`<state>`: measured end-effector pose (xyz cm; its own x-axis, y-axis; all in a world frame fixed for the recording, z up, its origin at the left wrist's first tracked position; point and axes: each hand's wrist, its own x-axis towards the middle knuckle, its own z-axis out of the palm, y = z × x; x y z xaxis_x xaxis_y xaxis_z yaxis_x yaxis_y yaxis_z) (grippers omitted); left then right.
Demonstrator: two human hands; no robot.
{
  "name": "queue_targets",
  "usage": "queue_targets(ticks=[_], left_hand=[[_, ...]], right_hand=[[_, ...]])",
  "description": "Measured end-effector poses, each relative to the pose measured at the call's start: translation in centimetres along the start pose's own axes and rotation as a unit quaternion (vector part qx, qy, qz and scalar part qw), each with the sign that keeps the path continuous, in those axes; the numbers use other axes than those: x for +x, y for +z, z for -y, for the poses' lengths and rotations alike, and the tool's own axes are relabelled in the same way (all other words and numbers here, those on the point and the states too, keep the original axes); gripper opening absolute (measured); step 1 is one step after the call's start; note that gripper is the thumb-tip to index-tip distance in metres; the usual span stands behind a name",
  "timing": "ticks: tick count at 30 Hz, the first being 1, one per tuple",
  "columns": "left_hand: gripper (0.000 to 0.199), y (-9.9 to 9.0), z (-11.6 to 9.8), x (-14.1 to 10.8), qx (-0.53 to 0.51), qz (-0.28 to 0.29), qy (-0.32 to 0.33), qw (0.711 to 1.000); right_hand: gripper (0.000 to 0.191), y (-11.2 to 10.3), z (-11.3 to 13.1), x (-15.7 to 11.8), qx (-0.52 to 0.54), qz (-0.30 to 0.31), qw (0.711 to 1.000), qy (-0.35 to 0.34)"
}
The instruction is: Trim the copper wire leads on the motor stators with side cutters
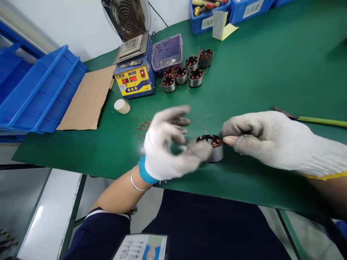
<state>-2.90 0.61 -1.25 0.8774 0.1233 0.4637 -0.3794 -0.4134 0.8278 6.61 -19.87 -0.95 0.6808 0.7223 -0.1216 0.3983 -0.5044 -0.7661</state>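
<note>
A motor stator (216, 154), a metal ring with copper windings on top, stands upright on the green table in front of me. My left hand (170, 148), in a white glove with grey fingers, is at its left side. Those fingers are curved and apart, somewhat smeared by motion, and the thumb side covers part of the stator. My right hand (260, 139), also gloved, is pinched closed at the stator's right rim, a pale tip showing between the fingers. What it grips is too small to make out. Thin wire rises above the stator.
Several other stators (195, 78) stand farther back, beside a purple tray (167, 54) and a soldering-type control unit (137, 81). Wire scraps (142, 126) and a round whitish block (121, 106) lie left. A green-handled tool (321, 120) lies right; blue bins (207, 22) stand behind.
</note>
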Motion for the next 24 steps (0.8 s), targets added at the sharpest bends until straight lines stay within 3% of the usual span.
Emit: queue_targets(ticks=[1, 2, 3, 4, 5, 6, 7, 10, 15, 17, 19, 21, 23, 24], left_hand=[[0.031, 0.1, 0.3, 0.3, -0.045, -0.007, -0.110, 0.993], [0.038, 0.2, 0.7, 0.6, -0.100, 0.057, -0.231, 0.966], [0.049, 0.2, 1.1, 0.9, -0.157, 0.161, -0.335, 0.915], [0.057, 0.3, 1.4, 1.2, -0.201, 0.257, -0.407, 0.853], [0.060, 0.3, 1.7, 1.4, -0.230, 0.317, -0.444, 0.806], [0.059, 0.4, 2.0, 1.6, -0.247, 0.338, -0.457, 0.784], [0.058, 0.4, 2.1, 1.7, -0.256, 0.324, -0.449, 0.792], [0.061, 0.4, 1.7, 1.5, -0.253, 0.228, -0.339, 0.877], [0.022, 0.2, 0.2, 0.0, -0.122, 0.161, -0.160, 0.966], [0.020, 0.2, 0.2, -0.7, -0.041, 0.146, -0.035, 0.988], [0.028, 0.2, 0.6, -1.1, 0.039, 0.149, 0.055, 0.987], [0.047, 0.2, 1.1, -0.9, 0.095, 0.156, 0.042, 0.982], [0.066, 0.4, 1.6, -0.4, 0.107, 0.187, -0.040, 0.976], [0.066, 0.6, 1.7, -0.1, 0.088, 0.205, -0.086, 0.971]], right_hand=[[0.033, 0.1, -0.1, 0.0, -0.026, -0.025, 0.999, -0.019], [0.031, 0.2, -0.1, -0.1, -0.051, -0.045, 0.997, -0.036], [0.030, 0.2, -0.1, -0.1, -0.077, -0.057, 0.994, -0.050], [0.029, 0.3, 0.0, -0.1, -0.104, -0.067, 0.991, -0.056], [0.030, 0.3, 0.1, -0.1, -0.131, -0.073, 0.987, -0.053], [0.031, 0.4, 0.2, 0.0, -0.158, -0.077, 0.984, -0.041], [0.032, 0.4, 0.3, 0.0, -0.181, -0.075, 0.980, -0.023], [0.031, 0.3, 0.4, 0.2, -0.182, -0.045, 0.982, 0.014], [0.031, -0.1, 0.0, 0.4, -0.081, 0.057, 0.995, -0.001], [0.031, -0.3, -0.2, 0.3, -0.101, 0.068, 0.993, 0.003], [0.033, -0.3, -0.2, 0.2, -0.158, 0.034, 0.987, 0.020], [0.033, -0.3, 0.1, 0.1, -0.227, -0.007, 0.973, 0.038], [0.029, -0.2, 0.6, 0.0, -0.296, -0.019, 0.953, 0.057], [0.025, -0.2, 0.9, 0.0, -0.326, -0.012, 0.943, 0.061]])
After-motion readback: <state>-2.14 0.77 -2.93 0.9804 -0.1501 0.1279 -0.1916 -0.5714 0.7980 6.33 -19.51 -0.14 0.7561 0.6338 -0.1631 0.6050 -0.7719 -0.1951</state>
